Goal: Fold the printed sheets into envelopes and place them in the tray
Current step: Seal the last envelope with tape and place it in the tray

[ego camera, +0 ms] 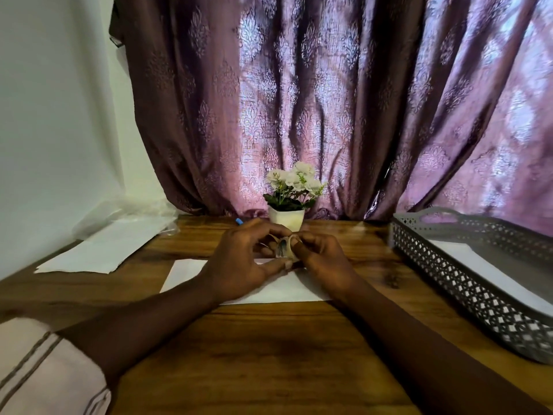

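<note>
Above the white sheet (pixel 185 274) on the wooden table (pixel 269 354), both hands meet, fingers curled.
Left hand (pixel 239 260) and right hand (pixel 324 263) pinch what looks like a roll of tape (pixel 284 249) between them; more sheets (pixel 110 247) lie far left, and the grey tray (pixel 443 265) at right holds white paper (pixel 484 268).

A white pot (pixel 286 220) of white flowers stands at the far edge of the wooden table (pixel 269 354), before a purple patterned curtain (pixel 329 100). A blue pen (pixel 238 221) lies just left of it.
</note>
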The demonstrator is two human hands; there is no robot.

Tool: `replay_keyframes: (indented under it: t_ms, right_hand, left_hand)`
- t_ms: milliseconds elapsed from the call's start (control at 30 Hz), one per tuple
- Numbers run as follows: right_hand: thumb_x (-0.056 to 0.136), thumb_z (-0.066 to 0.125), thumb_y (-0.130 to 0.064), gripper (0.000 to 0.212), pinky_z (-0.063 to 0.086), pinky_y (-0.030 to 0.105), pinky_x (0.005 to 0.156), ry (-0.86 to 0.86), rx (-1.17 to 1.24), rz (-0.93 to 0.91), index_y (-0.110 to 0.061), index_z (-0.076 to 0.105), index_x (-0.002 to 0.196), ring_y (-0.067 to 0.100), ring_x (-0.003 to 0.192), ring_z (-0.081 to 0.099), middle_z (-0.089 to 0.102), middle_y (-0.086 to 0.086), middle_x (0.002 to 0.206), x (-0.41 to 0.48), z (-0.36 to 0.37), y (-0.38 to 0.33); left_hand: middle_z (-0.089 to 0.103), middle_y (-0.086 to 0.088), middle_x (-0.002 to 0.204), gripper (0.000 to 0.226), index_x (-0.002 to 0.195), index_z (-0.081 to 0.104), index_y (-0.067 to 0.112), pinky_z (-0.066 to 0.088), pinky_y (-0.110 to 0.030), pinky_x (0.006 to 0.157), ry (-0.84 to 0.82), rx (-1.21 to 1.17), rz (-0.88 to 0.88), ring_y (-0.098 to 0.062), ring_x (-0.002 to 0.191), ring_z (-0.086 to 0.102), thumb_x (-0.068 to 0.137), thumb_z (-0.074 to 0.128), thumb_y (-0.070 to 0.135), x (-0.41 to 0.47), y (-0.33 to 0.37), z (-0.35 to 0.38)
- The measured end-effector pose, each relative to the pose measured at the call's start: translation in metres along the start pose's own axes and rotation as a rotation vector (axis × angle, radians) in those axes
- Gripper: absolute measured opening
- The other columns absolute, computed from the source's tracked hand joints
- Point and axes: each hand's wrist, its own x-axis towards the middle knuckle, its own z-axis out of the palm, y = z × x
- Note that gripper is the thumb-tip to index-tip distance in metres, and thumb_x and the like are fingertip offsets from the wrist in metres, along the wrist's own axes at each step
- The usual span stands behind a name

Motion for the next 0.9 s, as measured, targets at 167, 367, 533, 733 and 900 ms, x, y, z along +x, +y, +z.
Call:
replay_keyframes:
  t_ms: [167, 367, 533, 733, 900]
  right_hand:
    - [0.105, 0.05, -0.006, 0.027, 0.06, 0.039, 0.071, 0.021, -0.045, 0.007, 0.012, 0.069, 0.111, 0.037, 0.087, 0.068, 0.07, 0.031, 0.107, 0.002, -0.001, -0.002]
    - [0.104, 0.054, -0.01, 0.025, 0.063, 0.046, 0.078, 0.025, -0.112, 0.009, 0.005, 0.072, 0.111, 0.04, 0.095, 0.072, 0.074, 0.02, 0.105, 0.003, -0.002, 0.0]
    - [0.106, 0.052, -0.013, 0.026, 0.061, 0.052, 0.084, 0.058, -0.089, 0.053, 0.002, 0.072, 0.112, 0.045, 0.089, 0.073, 0.076, 0.017, 0.106, 0.005, -0.004, 0.001]
    - [0.105, 0.051, -0.006, 0.027, 0.062, 0.032, 0.064, 0.092, 0.111, 0.103, 0.012, 0.068, 0.113, 0.027, 0.071, 0.072, 0.073, 0.026, 0.106, 0.006, 0.0, -0.002]
    - [0.101, 0.06, -0.017, 0.02, 0.055, 0.029, 0.073, 0.208, -0.203, 0.071, -0.011, 0.079, 0.101, 0.012, 0.073, 0.067, 0.077, 0.001, 0.089, 0.006, -0.002, -0.004]
  left_hand:
    - [0.072, 0.003, 0.109, 0.032, 0.115, 0.074, 0.012, 0.063, -0.029, 0.079, 0.025, -0.069, -0.042, -0.011, 0.097, 0.073, 0.086, 0.076, 0.0, 0.0, -0.002, 0.001]
    - [0.074, 0.004, 0.097, 0.009, 0.097, 0.077, 0.015, 0.061, -0.043, 0.071, 0.1, -0.04, -0.052, -0.016, 0.09, 0.072, 0.089, 0.076, 0.01, 0.004, -0.007, 0.002]
    - [0.075, 0.002, 0.091, 0.007, 0.098, 0.074, 0.01, 0.062, -0.033, 0.072, 0.077, -0.083, -0.048, -0.015, 0.086, 0.073, 0.092, 0.072, 0.006, 0.003, -0.004, 0.001]
    - [0.071, -0.015, 0.068, 0.008, 0.09, 0.07, 0.001, 0.05, -0.027, 0.047, -0.027, -0.366, -0.367, -0.021, 0.055, 0.064, 0.094, 0.065, -0.005, 0.004, -0.007, -0.009]
    - [0.056, -0.009, 0.053, 0.016, 0.072, 0.065, 0.007, 0.028, -0.02, 0.037, -0.113, -0.56, -0.668, -0.019, 0.042, 0.048, 0.087, 0.06, 0.002, 0.003, -0.019, -0.015]
